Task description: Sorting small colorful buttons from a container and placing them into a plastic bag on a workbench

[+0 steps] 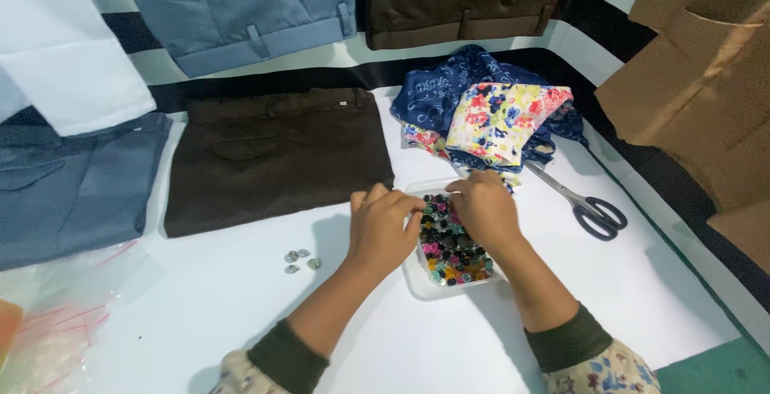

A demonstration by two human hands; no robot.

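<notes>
A clear plastic box (420,285) full of small coloured buttons (451,252) sits on the white table in front of me. My left hand (382,226) rests on the box's left rim, fingers curled over the edge. My right hand (484,205) lies across the box's top right, fingertips down among the buttons; whether they pinch one is hidden. Three small silver metal buttons (301,260) lie on the table left of my left hand.
Dark brown folded trousers (277,156) lie behind my left hand, blue-grey ones (68,185) further left. A heap of floral and navy fabric (489,113) sits behind the box. Black-handled scissors (585,205) lie to the right. Clear plastic bags (56,322) are at bottom left.
</notes>
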